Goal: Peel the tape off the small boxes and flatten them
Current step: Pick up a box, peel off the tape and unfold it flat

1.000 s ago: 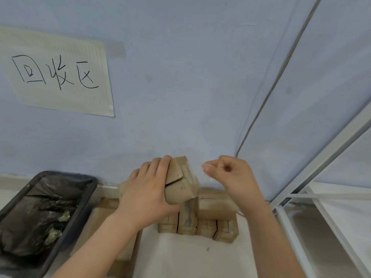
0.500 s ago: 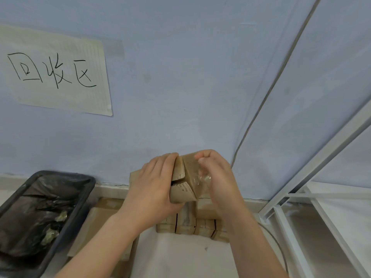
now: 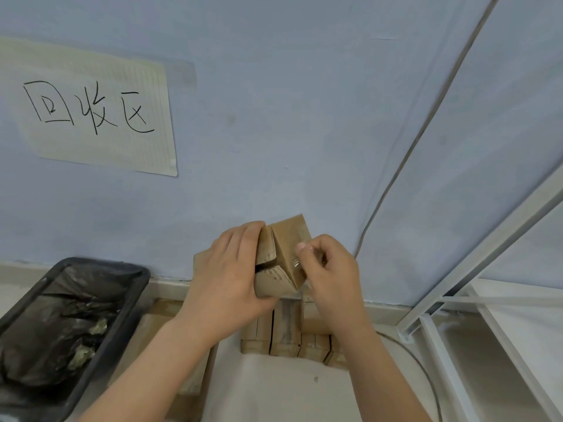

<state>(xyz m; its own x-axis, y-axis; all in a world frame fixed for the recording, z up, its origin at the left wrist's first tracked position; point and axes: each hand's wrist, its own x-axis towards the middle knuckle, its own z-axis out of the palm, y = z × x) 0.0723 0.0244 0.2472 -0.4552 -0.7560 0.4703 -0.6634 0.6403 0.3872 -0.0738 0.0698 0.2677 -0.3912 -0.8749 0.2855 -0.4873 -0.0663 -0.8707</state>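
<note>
A small brown cardboard box is held up in front of the blue wall, one end flap partly split open. My left hand grips it from the left, fingers curled over its top edge and thumb under it. My right hand is at the box's right face, thumb and fingers pinching clear tape that glints there. Below the hands, a row of small taped boxes stands on the floor against the wall.
A black bin with a black liner stands at the lower left. Flattened cardboard lies between it and the boxes. A white metal rack fills the right. A cable curves over the floor. A handwritten paper sign hangs on the wall.
My right hand came from apart at the right onto the box's right face and took hold of the tape. The left hand kept its grip on the box.
</note>
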